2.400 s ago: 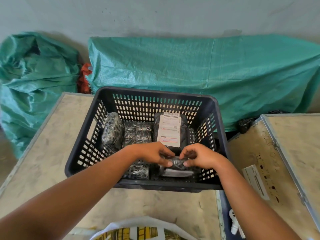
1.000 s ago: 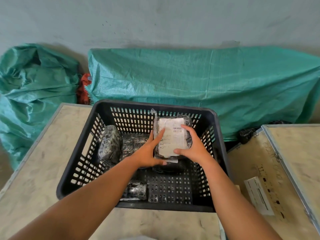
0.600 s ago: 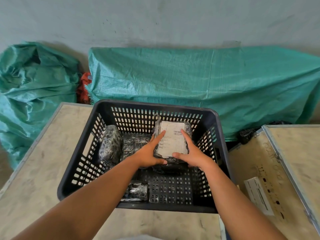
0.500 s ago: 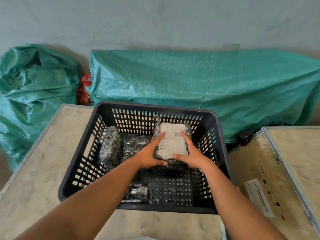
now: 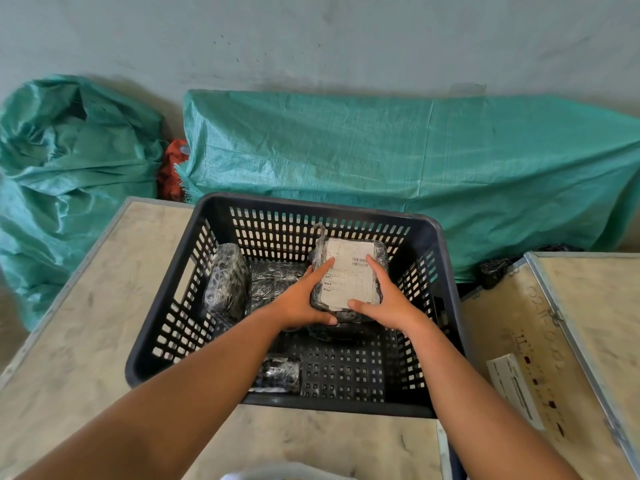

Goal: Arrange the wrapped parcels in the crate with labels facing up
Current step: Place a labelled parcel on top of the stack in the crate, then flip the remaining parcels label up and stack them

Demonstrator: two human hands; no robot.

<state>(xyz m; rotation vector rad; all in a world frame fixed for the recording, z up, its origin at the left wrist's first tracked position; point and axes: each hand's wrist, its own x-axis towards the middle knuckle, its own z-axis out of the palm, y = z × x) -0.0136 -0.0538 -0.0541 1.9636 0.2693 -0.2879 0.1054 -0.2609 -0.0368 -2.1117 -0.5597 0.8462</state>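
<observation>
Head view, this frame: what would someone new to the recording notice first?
Both hands, left hand and right hand, grip a labelled parcel from either side, white label up, toward the far right of the black crate. Darker wrapped parcels with no label showing stand along the crate's far left, and a small one lies near the front wall. Green sacks line the wall behind.

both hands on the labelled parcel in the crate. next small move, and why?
Probably let go with both hands and reach for the small black wrapped parcel in the near-left corner. The clear-wrapped parcel with the white label already faces up in the far right of the black slotted plastic crate, left hand and right hand flanking it; the small one shows no label.
</observation>
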